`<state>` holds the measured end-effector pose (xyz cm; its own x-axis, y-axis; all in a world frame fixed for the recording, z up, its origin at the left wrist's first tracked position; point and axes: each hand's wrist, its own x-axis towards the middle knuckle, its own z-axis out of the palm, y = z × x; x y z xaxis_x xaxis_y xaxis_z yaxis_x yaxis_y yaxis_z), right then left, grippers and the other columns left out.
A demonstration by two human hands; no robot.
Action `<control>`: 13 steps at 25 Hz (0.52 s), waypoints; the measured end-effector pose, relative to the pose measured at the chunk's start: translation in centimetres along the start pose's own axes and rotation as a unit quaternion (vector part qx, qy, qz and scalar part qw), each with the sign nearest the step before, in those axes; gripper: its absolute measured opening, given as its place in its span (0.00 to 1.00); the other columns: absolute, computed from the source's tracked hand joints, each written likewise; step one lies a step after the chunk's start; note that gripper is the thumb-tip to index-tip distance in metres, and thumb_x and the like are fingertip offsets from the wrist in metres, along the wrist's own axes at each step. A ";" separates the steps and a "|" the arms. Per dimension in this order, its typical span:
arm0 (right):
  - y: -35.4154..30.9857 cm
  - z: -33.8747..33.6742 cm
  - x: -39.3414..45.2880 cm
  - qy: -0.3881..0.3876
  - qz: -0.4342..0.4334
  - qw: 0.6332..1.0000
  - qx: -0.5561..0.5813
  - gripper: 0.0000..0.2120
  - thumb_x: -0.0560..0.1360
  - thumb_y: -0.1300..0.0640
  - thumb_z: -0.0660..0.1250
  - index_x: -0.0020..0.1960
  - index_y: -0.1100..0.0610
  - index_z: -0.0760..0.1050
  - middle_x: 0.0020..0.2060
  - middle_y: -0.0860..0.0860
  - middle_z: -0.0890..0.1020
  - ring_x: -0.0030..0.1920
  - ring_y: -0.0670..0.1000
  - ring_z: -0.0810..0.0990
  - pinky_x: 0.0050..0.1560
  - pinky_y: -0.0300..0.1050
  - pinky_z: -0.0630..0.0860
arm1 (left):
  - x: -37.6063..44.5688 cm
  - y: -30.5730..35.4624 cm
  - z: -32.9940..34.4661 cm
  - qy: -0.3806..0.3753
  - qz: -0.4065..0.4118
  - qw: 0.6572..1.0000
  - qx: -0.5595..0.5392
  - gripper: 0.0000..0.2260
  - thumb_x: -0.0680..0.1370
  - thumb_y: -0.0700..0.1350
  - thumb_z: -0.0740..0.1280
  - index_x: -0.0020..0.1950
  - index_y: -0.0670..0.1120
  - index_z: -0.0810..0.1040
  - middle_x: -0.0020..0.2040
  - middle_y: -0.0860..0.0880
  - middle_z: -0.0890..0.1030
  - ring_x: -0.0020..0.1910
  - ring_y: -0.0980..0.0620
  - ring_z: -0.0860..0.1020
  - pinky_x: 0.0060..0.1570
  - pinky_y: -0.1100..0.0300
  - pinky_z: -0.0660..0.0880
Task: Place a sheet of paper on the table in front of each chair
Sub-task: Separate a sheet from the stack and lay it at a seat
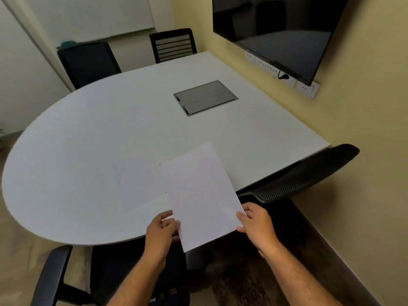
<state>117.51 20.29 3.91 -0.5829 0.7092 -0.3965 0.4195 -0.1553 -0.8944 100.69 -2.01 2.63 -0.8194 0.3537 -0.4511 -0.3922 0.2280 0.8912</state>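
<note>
Sheet (199, 195) between 2 pinching hands

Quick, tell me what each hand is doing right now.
Left hand: closed on a lower sheet.
Right hand: closed on the top sheet.

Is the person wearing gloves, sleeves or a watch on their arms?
No. The left hand and right hand are bare, with no gloves, rings or watch showing. Both forearms are uncovered down to the bottom edge of the picture, so no sleeve is in view. Fine hair shows on the forearms.
</note>
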 end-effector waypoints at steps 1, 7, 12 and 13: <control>-0.2 -0.6 0.4 -0.005 -0.009 1.000 -0.010 0.07 0.82 0.60 0.69 0.51 0.50 0.83 0.46 0.42 0.89 0.49 0.44 0.88 0.42 0.41 0.86 | -0.1 0.3 0.7 0.002 0.000 1.000 -0.004 0.14 0.81 0.36 0.68 0.65 0.47 0.78 0.50 0.45 0.89 0.49 0.46 0.88 0.47 0.50 0.85; -3.2 -2.9 2.7 -0.078 -0.060 0.990 -0.104 0.09 0.80 0.61 0.70 0.50 0.47 0.83 0.42 0.42 0.88 0.43 0.44 0.88 0.43 0.47 0.88 | 1.5 3.6 6.3 0.027 0.041 0.998 -0.032 0.14 0.80 0.37 0.69 0.62 0.52 0.83 0.45 0.47 0.87 0.48 0.47 0.86 0.52 0.46 0.83; -7.9 -5.2 6.7 -0.055 -0.113 0.980 -0.158 0.06 0.79 0.56 0.71 0.51 0.45 0.82 0.42 0.46 0.87 0.39 0.48 0.88 0.43 0.47 0.88 | 4.6 7.7 9.5 0.028 0.097 0.995 -0.023 0.15 0.80 0.38 0.70 0.61 0.56 0.82 0.42 0.47 0.85 0.43 0.53 0.83 0.48 0.47 0.81; -9.1 -6.0 8.4 -0.042 -0.116 0.977 -0.175 0.05 0.79 0.55 0.71 0.53 0.47 0.82 0.42 0.47 0.86 0.39 0.49 0.87 0.44 0.48 0.88 | 5.9 8.6 10.3 0.027 0.103 0.994 -0.022 0.15 0.80 0.38 0.70 0.61 0.56 0.82 0.43 0.47 0.85 0.43 0.52 0.84 0.47 0.48 0.82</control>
<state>113.01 31.76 9.93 -0.7397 0.6359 -0.2201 0.4724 0.2577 -0.8429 96.84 11.38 7.12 -0.9051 0.3387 -0.2570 -0.2307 0.1164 0.9660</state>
